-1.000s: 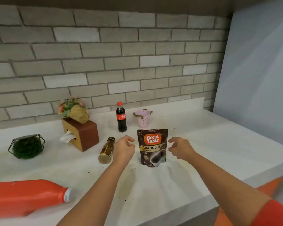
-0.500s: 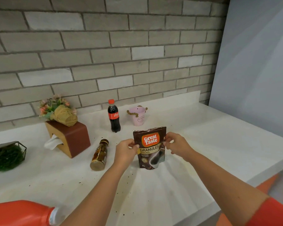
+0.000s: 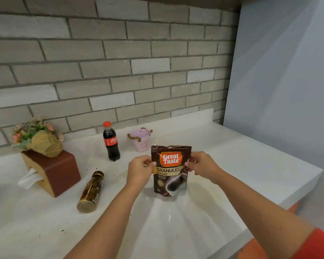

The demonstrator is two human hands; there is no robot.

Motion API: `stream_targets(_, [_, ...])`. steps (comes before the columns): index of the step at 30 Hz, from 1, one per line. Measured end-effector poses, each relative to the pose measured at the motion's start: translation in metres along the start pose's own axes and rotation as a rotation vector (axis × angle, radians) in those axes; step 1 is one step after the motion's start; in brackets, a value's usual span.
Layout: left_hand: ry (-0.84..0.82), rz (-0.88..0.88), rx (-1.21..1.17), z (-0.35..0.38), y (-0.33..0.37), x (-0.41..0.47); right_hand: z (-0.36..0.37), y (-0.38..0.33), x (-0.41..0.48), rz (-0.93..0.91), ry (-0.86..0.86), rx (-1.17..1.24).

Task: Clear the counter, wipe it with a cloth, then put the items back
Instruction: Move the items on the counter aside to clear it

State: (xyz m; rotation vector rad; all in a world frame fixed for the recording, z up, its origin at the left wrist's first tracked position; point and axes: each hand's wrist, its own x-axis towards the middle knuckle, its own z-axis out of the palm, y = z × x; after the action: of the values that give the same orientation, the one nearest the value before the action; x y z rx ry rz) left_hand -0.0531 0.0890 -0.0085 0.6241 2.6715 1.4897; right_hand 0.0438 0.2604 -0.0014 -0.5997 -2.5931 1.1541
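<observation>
At the counter's middle: I am watching one coffee pouch standing upright on the white counter, its long axis running vertical, its sealed top edge pointing up and its printed front facing me. I cannot tell whether its base is resting on the surface or sitting just off it.
Left hand: it is pinching the pouch's left edge, with the fingers curling onto it at logo height.
Right hand: it is gripping the right edge at the same height, with the fingers clenching on the pouch.
Cola bottle: one is standing upright behind the left hand, red cap pointing up.
Brown bottle: one is lying on its side left of the left forearm, base pointing toward me and neck pointing toward the wall.
Pink bucket: one is sitting just behind the pouch.
Tissue box: one is sitting at the left with a tissue hanging out, carrying one flower pot.
</observation>
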Motion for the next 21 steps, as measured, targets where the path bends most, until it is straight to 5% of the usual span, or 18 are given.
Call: stream_targets(21, [0.044,0.063,-0.115,0.177,0.137,0.065,-0.182,0.121,0.08,-0.042,-0.002,-0.058])
